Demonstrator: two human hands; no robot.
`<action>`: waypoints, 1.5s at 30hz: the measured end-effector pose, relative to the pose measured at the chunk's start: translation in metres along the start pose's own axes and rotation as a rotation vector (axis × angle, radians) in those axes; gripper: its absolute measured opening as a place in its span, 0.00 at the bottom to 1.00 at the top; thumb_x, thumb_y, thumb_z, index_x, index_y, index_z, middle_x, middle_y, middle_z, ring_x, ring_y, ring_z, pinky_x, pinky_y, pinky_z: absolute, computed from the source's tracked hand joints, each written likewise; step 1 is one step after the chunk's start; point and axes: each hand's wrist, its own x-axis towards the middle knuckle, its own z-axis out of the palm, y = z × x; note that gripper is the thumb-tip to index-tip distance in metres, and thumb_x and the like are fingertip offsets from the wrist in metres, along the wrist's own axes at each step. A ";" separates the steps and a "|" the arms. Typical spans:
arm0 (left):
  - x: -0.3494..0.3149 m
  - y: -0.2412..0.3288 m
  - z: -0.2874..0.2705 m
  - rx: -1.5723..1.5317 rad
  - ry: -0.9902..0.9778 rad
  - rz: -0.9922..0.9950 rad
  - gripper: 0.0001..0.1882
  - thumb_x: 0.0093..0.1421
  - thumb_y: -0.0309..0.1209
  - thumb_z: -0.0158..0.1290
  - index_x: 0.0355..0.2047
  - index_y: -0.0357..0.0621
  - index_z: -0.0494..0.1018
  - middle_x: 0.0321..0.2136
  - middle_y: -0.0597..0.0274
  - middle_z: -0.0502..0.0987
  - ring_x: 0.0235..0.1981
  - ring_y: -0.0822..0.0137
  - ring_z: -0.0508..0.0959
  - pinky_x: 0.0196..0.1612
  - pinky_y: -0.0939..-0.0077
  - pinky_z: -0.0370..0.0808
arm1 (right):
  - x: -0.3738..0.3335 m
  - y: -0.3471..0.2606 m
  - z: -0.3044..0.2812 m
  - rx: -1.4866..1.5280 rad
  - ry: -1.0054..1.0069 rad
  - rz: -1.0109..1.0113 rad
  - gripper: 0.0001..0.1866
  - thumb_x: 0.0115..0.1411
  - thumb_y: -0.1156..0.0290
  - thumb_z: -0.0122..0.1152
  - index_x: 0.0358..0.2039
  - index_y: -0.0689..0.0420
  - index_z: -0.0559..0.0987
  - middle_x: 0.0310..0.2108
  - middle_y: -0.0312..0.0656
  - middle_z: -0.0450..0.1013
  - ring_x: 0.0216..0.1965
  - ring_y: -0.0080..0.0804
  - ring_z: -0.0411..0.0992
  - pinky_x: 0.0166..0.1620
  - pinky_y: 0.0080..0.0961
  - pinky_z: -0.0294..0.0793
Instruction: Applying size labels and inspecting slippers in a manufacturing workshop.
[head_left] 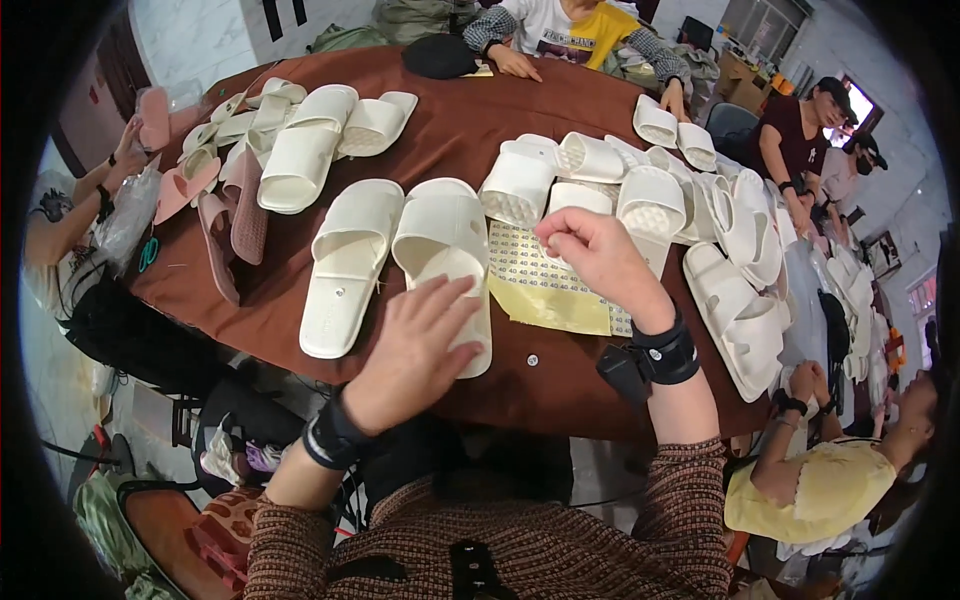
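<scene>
Two white slide slippers lie side by side in front of me on the brown tablecloth, toes pointing away. The left slipper [330, 315] has a small round sticker on its insole. Over the heel of the right slipper [440, 235] hovers my left hand [415, 345], fingers spread and holding nothing; whether it touches the insole I cannot tell. My right hand [600, 260] is closed in a pinch above a sheet of small round stickers [510, 265]. What sits between its fingertips is too small to make out. The sheet's yellowish backing [555, 308] curls at the near edge.
More white slippers [735, 320] are heaped at the right, with white and pink ones [245, 200] at the left. One loose round sticker [532, 360] lies near the table's front edge. A black cap [438, 57] rests at the far side. Several people sit around the table.
</scene>
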 end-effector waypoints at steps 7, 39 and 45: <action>-0.002 -0.008 0.039 0.034 -0.162 0.031 0.25 0.56 0.36 0.60 0.53 0.42 0.69 0.57 0.55 0.69 0.59 0.47 0.65 0.59 0.55 0.63 | -0.033 0.021 -0.025 -0.119 -0.025 0.176 0.10 0.61 0.76 0.50 0.39 0.66 0.78 0.31 0.45 0.78 0.36 0.31 0.76 0.42 0.26 0.75; 0.028 0.047 0.092 0.135 -0.261 0.136 0.32 0.54 0.45 0.59 0.53 0.34 0.69 0.57 0.51 0.67 0.57 0.47 0.65 0.58 0.53 0.64 | -0.087 0.074 -0.016 -0.548 0.145 -0.013 0.08 0.55 0.82 0.52 0.36 0.58 0.74 0.35 0.47 0.69 0.39 0.49 0.72 0.39 0.41 0.75; 0.030 0.047 0.091 0.140 -0.264 0.143 0.32 0.53 0.46 0.59 0.52 0.35 0.70 0.55 0.53 0.68 0.56 0.49 0.66 0.57 0.54 0.64 | -0.086 0.074 -0.016 -0.560 0.138 -0.010 0.08 0.54 0.83 0.52 0.35 0.58 0.73 0.34 0.47 0.69 0.39 0.49 0.71 0.39 0.41 0.75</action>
